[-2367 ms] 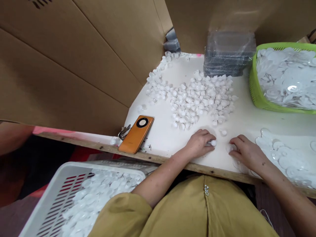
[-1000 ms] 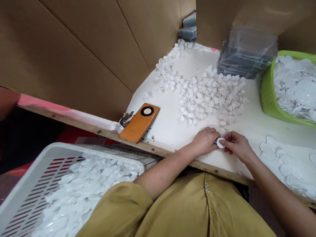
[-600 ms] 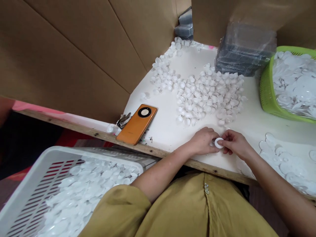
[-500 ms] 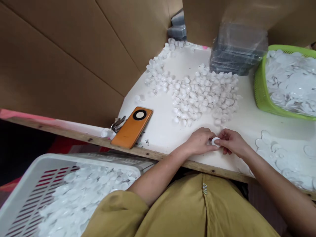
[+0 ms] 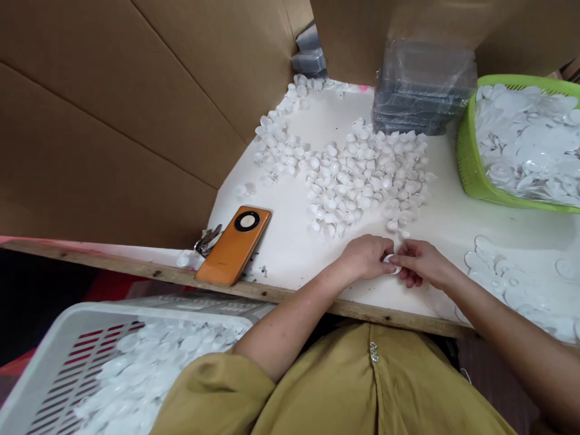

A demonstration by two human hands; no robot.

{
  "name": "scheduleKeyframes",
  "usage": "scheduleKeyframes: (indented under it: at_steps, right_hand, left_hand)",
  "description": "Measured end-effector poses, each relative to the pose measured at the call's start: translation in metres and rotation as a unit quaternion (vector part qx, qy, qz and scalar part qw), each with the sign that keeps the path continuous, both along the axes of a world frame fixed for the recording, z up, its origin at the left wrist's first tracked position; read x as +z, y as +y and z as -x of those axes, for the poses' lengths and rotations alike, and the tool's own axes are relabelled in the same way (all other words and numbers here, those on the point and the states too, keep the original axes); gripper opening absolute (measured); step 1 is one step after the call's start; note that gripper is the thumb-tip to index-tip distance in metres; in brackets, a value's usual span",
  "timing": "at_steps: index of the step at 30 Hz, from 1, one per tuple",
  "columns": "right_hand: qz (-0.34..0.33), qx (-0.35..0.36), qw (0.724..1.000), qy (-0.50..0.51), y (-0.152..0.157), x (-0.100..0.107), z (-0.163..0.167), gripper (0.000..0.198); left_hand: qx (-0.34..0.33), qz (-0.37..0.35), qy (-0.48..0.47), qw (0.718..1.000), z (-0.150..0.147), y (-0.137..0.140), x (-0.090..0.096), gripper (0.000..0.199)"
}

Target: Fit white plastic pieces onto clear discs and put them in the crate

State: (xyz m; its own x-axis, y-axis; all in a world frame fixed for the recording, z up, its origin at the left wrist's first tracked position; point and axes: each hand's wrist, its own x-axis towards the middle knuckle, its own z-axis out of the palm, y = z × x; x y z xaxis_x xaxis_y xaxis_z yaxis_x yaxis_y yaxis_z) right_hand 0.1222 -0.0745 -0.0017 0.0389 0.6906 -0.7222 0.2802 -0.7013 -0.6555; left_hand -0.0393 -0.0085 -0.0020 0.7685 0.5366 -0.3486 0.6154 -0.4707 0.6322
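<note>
Near the table's front edge my left hand [image 5: 369, 257] and my right hand [image 5: 419, 261] meet, both closed on one small round white plastic piece [image 5: 391, 263]. Fingers cover most of it, so its exact shape is hidden. Just beyond my hands spreads a pile of small white plastic caps [image 5: 362, 175], some with short stems. To the right of my right forearm lie several flat, clear-and-white round discs [image 5: 502, 278].
A green basket [image 5: 466, 151] full of white discs stands at the right. Wrapped grey stacks [image 5: 421, 90] sit at the back. An orange phone [image 5: 233, 248] and keys [image 5: 208, 240] lie left. Below is a white basket [image 5: 67, 350] of white pieces. Cardboard [image 5: 113, 121] walls the left side.
The view has shifted slightly. Between my fingers the round piece has turned, and less of its face shows now. Both hands stay together in the same place.
</note>
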Motion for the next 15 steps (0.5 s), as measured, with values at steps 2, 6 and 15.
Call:
scheduleKeyframes:
  at_steps: [2,6,15]
  right_hand:
    - [0.011,0.012,1.0,-0.008,0.003,0.001,0.001,0.027]
    - [0.004,0.037,0.998,-0.045,0.008,0.002,0.002,0.025]
    - [-0.067,0.039,0.996,-0.04,0.0,-0.002,0.007,0.025]
  left_hand:
    - [-0.005,0.007,0.022,1.0,-0.003,0.004,0.001,0.026]
    - [-0.02,0.018,0.043,0.999,-0.007,0.01,0.001,0.028]
    - [0.012,0.043,-0.022,0.999,-0.004,0.003,-0.005,0.02]
